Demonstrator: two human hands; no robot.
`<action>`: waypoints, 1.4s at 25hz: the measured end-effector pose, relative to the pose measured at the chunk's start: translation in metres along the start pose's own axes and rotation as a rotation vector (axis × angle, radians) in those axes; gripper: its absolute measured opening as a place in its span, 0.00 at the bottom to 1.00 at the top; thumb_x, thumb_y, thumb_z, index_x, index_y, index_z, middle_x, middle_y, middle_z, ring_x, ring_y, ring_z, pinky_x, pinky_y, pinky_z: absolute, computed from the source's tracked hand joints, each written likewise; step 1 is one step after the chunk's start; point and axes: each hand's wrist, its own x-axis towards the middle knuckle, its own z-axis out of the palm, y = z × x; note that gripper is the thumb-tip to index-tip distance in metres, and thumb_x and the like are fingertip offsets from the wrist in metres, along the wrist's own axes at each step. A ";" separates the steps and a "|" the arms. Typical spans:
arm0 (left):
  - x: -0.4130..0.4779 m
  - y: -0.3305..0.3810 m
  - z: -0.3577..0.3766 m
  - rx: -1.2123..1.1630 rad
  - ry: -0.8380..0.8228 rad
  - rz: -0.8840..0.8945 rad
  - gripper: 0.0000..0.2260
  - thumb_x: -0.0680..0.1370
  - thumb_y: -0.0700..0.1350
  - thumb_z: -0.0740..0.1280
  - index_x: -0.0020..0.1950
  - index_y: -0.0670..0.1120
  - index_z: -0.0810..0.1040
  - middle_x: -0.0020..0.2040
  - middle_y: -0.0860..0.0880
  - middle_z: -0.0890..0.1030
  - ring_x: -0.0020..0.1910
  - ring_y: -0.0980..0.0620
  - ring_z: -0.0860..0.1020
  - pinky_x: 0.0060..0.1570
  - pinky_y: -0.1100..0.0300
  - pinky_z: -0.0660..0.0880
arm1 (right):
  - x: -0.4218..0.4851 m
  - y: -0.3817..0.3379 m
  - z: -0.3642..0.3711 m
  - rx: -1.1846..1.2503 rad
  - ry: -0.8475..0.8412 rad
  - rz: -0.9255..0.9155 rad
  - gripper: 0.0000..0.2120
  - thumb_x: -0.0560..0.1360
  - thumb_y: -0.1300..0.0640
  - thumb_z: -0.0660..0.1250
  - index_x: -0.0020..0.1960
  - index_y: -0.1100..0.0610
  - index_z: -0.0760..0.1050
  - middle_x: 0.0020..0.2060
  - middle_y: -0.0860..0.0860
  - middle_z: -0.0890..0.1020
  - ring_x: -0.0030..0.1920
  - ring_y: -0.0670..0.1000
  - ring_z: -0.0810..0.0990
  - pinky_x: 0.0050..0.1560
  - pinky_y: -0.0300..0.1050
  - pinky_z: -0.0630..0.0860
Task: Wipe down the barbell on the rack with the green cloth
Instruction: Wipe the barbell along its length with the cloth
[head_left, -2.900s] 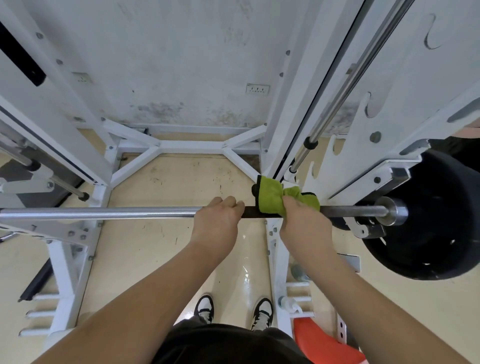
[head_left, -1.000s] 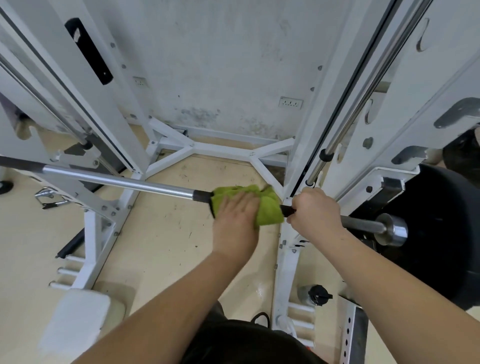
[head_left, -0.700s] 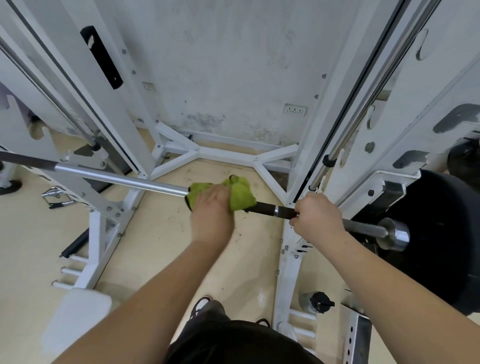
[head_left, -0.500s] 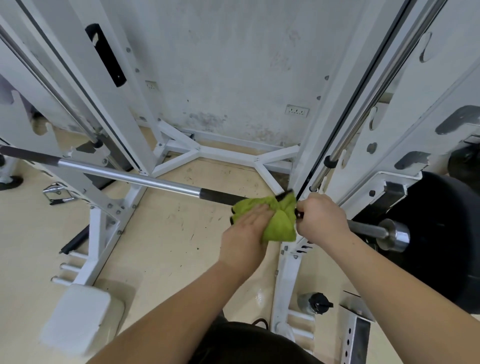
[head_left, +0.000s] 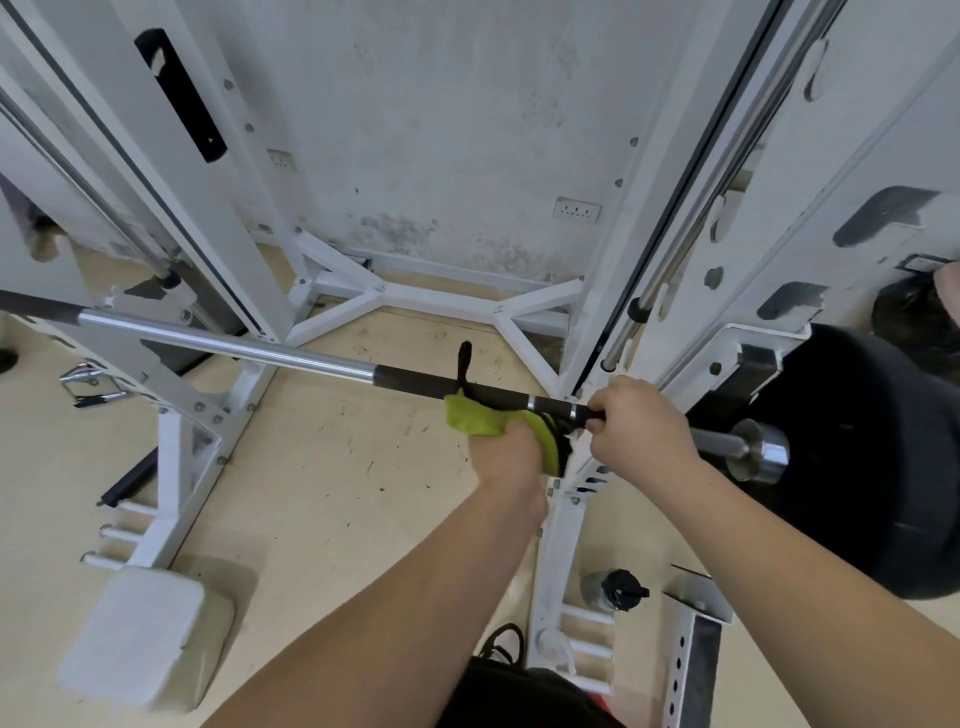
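The barbell (head_left: 234, 351) lies across the white rack, chrome on the left and dark along the stretch near my hands. My left hand (head_left: 506, 454) is shut on the green cloth (head_left: 472, 418), which hangs just under the dark part of the bar, its upper edge touching the bar. A black corner of the cloth sticks up behind the bar. My right hand (head_left: 641, 423) is closed around the bar right beside the cloth, next to the right upright. A black weight plate (head_left: 852, 467) sits on the bar's right end.
White rack uprights (head_left: 613, 291) stand on both sides, joined by a floor brace (head_left: 441, 304) near the wall. A white padded block (head_left: 137, 636) lies on the floor at lower left. A grey bottle (head_left: 610, 590) stands by the right upright's base.
My left hand slid the cloth left along the bar, back right to my right hand, and now has dropped slightly below the bar. My right hand has kept its grip.
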 end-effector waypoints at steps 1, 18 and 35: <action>-0.006 -0.011 0.009 0.076 -0.047 -0.060 0.16 0.79 0.37 0.61 0.63 0.47 0.80 0.56 0.41 0.85 0.51 0.46 0.83 0.56 0.49 0.81 | 0.000 0.002 0.001 0.008 0.001 -0.018 0.08 0.78 0.58 0.66 0.52 0.55 0.83 0.47 0.51 0.74 0.51 0.54 0.75 0.42 0.46 0.73; 0.012 0.027 -0.027 -0.174 0.063 -0.108 0.07 0.77 0.35 0.69 0.55 0.40 0.80 0.51 0.41 0.86 0.49 0.42 0.85 0.48 0.47 0.84 | -0.007 0.005 0.005 0.165 0.168 -0.146 0.07 0.78 0.55 0.69 0.50 0.53 0.86 0.42 0.49 0.77 0.48 0.52 0.75 0.37 0.44 0.72; -0.028 0.067 -0.041 0.068 0.105 0.190 0.06 0.76 0.41 0.71 0.47 0.39 0.78 0.42 0.45 0.81 0.42 0.47 0.81 0.41 0.59 0.80 | -0.007 -0.007 -0.011 0.284 0.149 -0.070 0.13 0.82 0.55 0.63 0.62 0.51 0.82 0.48 0.46 0.80 0.53 0.49 0.76 0.49 0.49 0.78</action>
